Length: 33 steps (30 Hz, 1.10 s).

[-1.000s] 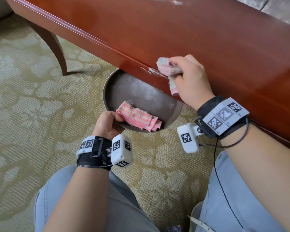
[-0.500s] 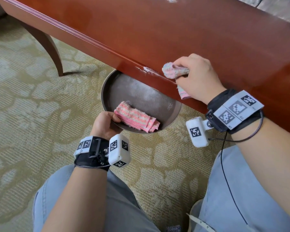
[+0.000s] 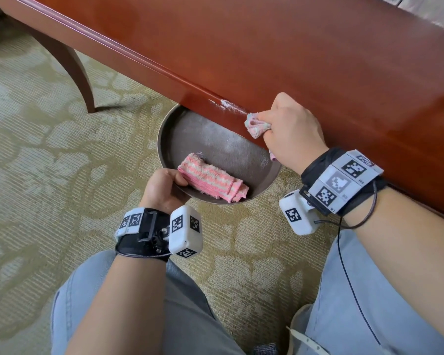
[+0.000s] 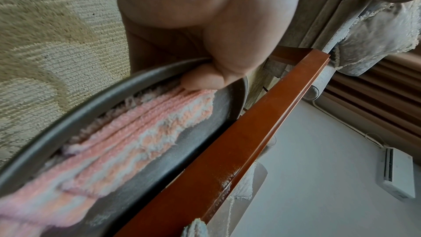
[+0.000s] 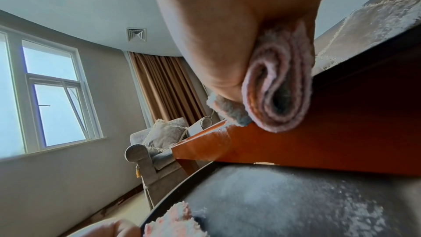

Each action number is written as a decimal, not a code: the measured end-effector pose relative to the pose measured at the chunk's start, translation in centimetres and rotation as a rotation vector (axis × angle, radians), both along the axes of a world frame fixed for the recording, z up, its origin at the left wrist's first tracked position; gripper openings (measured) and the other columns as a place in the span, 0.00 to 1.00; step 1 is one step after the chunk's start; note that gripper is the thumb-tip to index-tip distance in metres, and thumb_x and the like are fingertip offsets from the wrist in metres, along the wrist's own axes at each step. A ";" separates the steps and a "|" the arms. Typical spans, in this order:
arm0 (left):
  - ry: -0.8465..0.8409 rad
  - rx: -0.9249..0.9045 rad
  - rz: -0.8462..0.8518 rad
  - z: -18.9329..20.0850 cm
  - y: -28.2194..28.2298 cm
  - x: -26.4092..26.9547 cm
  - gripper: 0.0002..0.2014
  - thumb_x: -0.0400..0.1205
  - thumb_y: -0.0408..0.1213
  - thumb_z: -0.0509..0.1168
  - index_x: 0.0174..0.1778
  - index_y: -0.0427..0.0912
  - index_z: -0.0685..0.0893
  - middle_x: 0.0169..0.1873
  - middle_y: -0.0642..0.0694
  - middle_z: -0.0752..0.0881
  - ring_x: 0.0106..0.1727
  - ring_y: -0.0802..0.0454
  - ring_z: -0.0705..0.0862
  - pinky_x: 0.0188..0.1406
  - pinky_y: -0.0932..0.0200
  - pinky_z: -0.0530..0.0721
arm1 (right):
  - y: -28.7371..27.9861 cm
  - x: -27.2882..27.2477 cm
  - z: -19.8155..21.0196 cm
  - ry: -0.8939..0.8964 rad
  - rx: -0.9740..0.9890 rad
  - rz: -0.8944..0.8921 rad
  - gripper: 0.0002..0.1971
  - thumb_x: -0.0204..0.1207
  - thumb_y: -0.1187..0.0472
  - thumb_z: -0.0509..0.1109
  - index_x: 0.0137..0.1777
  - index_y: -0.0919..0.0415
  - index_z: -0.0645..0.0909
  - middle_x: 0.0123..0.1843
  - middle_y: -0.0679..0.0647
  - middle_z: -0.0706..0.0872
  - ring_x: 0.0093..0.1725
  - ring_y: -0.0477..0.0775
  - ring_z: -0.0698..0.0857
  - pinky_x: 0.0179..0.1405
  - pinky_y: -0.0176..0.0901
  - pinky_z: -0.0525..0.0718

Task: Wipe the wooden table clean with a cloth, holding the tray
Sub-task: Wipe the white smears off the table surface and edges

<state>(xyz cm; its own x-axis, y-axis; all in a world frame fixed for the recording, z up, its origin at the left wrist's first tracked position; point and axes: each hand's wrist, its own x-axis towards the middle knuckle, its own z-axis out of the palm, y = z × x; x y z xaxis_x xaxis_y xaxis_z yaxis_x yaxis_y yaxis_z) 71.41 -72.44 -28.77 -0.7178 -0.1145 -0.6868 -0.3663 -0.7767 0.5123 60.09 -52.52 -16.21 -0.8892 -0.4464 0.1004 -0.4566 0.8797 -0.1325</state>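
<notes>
- The right hand point(image 3: 291, 130) bunches a pale cloth point(image 3: 256, 125) in its grip at the bench point(image 3: 292, 47) edge.
- White powder point(image 3: 228, 105) streaks the edge at ten o'clock from the cloth, running along the rim.
- The left hand point(image 3: 163, 189) pinches the tray point(image 3: 215, 139) rim, thumb on top, directly beneath; a striped pink towel point(image 3: 212, 180) lies inside.
- The right hand is nearer and would likely sweep toward ten o'clock.
</notes>
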 end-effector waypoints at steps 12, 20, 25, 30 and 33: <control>0.019 0.037 -0.022 -0.1 -1.4 0.2 0.18 0.57 0.23 0.49 0.41 0.41 0.71 0.36 0.42 0.75 0.38 0.39 0.79 0.35 0.53 0.90 | -3.2 0.7 -0.1 0.026 0.053 0.085 0.13 0.79 0.70 0.59 0.56 0.64 0.82 0.49 0.58 0.71 0.43 0.58 0.68 0.37 0.49 0.66; 0.016 -0.017 0.003 0.1 -1.7 0.6 0.17 0.53 0.24 0.51 0.35 0.44 0.66 0.33 0.43 0.70 0.35 0.41 0.75 0.45 0.51 0.83 | -5.7 0.3 -0.6 0.045 0.065 0.062 0.09 0.78 0.71 0.58 0.49 0.62 0.79 0.48 0.56 0.70 0.44 0.58 0.71 0.38 0.51 0.70; 0.005 -0.047 -0.003 0.6 -1.7 1.0 0.14 0.54 0.23 0.51 0.32 0.43 0.67 0.30 0.43 0.71 0.32 0.41 0.75 0.43 0.50 0.84 | -7.8 -0.9 -1.1 -0.064 -0.024 0.025 0.17 0.73 0.58 0.48 0.50 0.61 0.77 0.45 0.54 0.75 0.41 0.59 0.73 0.39 0.51 0.68; -0.013 -0.059 0.015 0.9 -1.6 1.1 0.15 0.54 0.23 0.50 0.32 0.43 0.66 0.29 0.44 0.71 0.31 0.42 0.75 0.43 0.50 0.84 | -6.9 -0.9 -0.1 -0.091 0.028 0.219 0.19 0.77 0.65 0.58 0.61 0.52 0.84 0.49 0.55 0.75 0.47 0.60 0.77 0.44 0.54 0.78; -0.016 -0.070 0.027 1.1 -1.4 1.1 0.13 0.54 0.22 0.49 0.29 0.43 0.64 0.28 0.44 0.70 0.30 0.42 0.74 0.42 0.51 0.82 | -5.1 -0.7 0.3 -0.028 -0.033 0.254 0.18 0.76 0.64 0.64 0.62 0.48 0.86 0.49 0.53 0.76 0.48 0.57 0.77 0.41 0.48 0.73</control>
<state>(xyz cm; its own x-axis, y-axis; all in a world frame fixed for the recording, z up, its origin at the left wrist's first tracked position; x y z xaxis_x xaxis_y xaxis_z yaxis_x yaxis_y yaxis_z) 72.47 -73.86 -27.64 -0.7031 -0.1815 -0.6876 -0.3544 -0.7488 0.5601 59.37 -57.61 -15.88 -0.7518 -0.6525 0.0956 -0.6579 0.7324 -0.1751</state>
